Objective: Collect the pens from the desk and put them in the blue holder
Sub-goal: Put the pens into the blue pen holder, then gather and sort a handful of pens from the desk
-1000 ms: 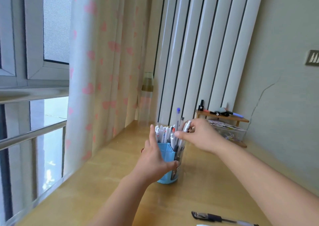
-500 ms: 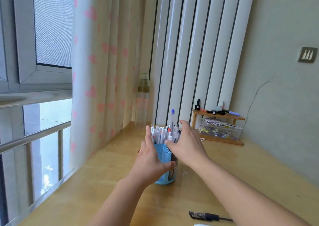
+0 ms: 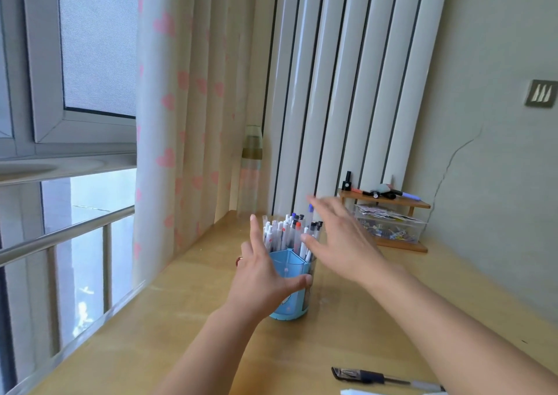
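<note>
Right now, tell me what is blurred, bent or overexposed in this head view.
Head view: the right hand is smeared by motion blur, its fingers ghosted; the left hand, with its grip on the blue holder, is sharper. The wide lens bows the window frame and leans the white panels. Daylight through the window washes out the outdoors.

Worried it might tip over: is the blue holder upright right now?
Upright. The blue holder stands on its base on the desk, pens pointing up, left hand gripping its side.
</note>
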